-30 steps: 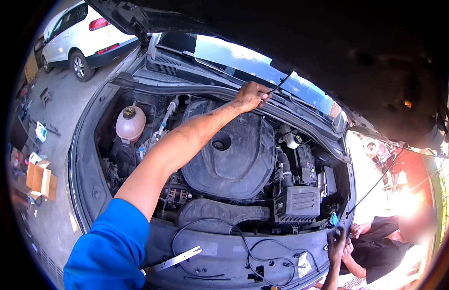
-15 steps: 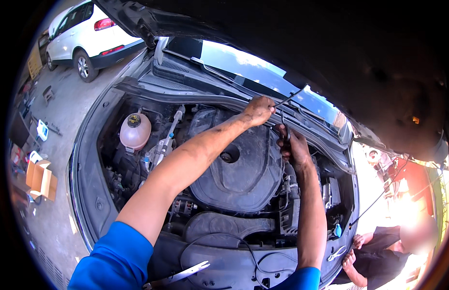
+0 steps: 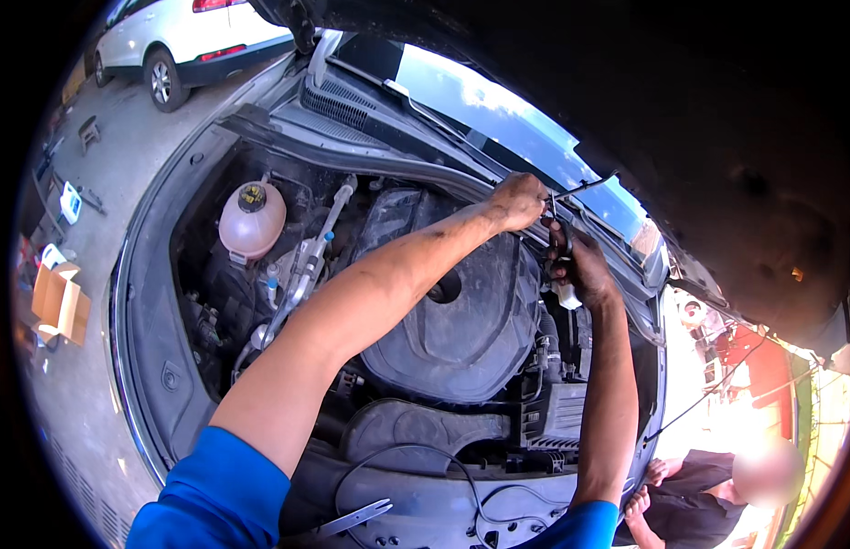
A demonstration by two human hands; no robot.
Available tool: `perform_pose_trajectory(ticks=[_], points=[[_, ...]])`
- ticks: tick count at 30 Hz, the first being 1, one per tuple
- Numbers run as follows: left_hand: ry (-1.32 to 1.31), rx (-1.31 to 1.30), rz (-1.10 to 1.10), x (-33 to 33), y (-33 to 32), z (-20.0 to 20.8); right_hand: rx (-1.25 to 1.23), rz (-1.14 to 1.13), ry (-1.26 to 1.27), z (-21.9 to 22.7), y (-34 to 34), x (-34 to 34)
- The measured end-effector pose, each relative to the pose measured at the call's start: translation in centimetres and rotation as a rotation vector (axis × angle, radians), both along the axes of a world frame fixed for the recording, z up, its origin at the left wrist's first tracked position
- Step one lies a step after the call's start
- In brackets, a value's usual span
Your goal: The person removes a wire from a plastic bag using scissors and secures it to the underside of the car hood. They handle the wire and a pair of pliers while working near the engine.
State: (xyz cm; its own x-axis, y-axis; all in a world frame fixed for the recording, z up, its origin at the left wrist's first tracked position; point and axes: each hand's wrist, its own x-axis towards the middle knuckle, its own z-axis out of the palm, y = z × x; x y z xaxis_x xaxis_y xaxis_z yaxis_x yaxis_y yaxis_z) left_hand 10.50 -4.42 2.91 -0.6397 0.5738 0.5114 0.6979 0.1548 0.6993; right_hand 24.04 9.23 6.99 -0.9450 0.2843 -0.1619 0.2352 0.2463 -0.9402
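Both my hands are over the back of a car's engine bay, close together near the windscreen base. My left hand [image 3: 519, 203] is closed, pinching the end of a thin dark cable [image 3: 585, 186] that runs up to the right past the raised bonnet's edge. Just below and to the right, my right hand [image 3: 585, 265] grips a hand tool [image 3: 555, 209] with dark loop-like handles and a slim metal tip; its exact kind is partly hidden by my fingers. The tip points up at the cable, next to my left fingers. Under my arms lies the black engine cover [image 3: 452, 343].
A pinkish coolant tank [image 3: 252, 222] sits left in the bay. Along the front edge lie a silver metal tool [image 3: 352, 518] and a looped black cable [image 3: 411, 446]. The raised bonnet [image 3: 699, 174] hangs overhead. A person [image 3: 690, 494] leans at the right front corner.
My view has shifted slightly. Both hands remain near each other at the cable, with the tool's tip now closer to my left fingers.
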Motion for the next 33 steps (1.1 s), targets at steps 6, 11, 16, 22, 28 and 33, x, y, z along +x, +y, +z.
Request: perform_pose_trajectory(ticks=[6,11,16,22,28,33], points=[[-0.084,0.022,-0.015,-0.3,0.0,-0.2,0.024,0.015,-0.044,1.5,-0.7,-0.2],[-0.084,0.037,0.020,-0.7,0.7,-0.7,0.053,0.041,-0.049,1.8,0.0,-0.2],[-0.050,-0.001,0.027,-0.8,0.9,-0.6,0.101,0.056,-0.075,2.3,0.2,0.2],[-0.041,0.020,0.009,-0.7,0.7,-0.4,0.105,-0.035,-0.074,2.6,-1.2,-0.3],[-0.045,0.025,-0.014,-0.5,0.6,-0.6,0.024,0.001,-0.156,3.7,-1.0,-0.1],[-0.064,0.039,-0.009,-1.1,0.2,-1.7,0.095,-0.012,-0.181,4.2,-1.1,-0.4]])
